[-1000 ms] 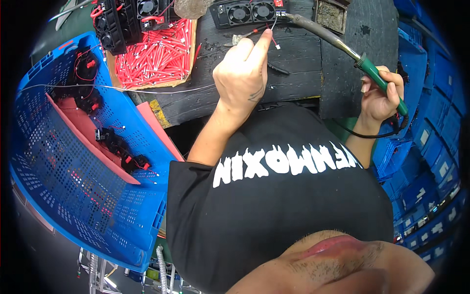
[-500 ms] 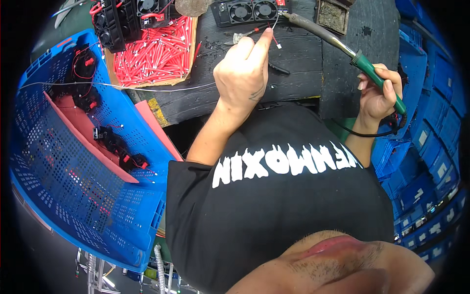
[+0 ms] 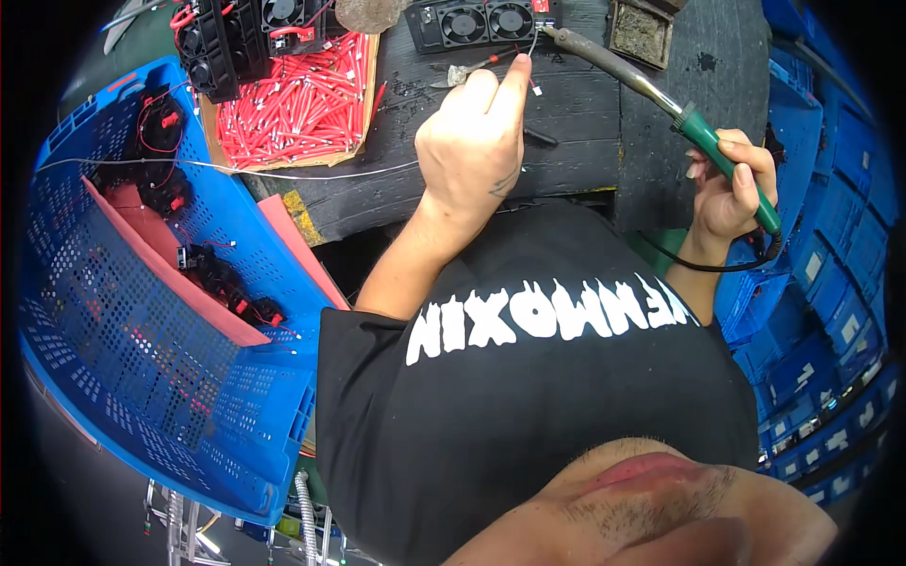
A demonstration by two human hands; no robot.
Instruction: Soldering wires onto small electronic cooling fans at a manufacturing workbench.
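My right hand (image 3: 731, 193) grips a soldering iron (image 3: 700, 130) by its green handle. The iron's tip reaches the right end of a black panel with two fans (image 3: 462, 25) at the far side of the bench. Pinched in my left hand (image 3: 472, 141) is a thin grey solder wire (image 3: 330, 176), which trails off to the left. Its short end leads past my forefinger up to the iron's tip. A small white connector (image 3: 538, 91) lies beside that fingertip. My left palm and thumb are hidden from view.
A cardboard box of red wires (image 3: 293, 108) stands left of my hand, with more fan units (image 3: 212, 47) behind it. A blue crate (image 3: 189, 406) holds black fan units at the left. A square tin (image 3: 642, 33) sits at the back right; blue bins (image 3: 830, 274) line the right.
My left hand has shifted slightly to the right. The soldering iron has barely moved, its tip still at the panel's right end. Less of the red wire shows by my left fingertip.
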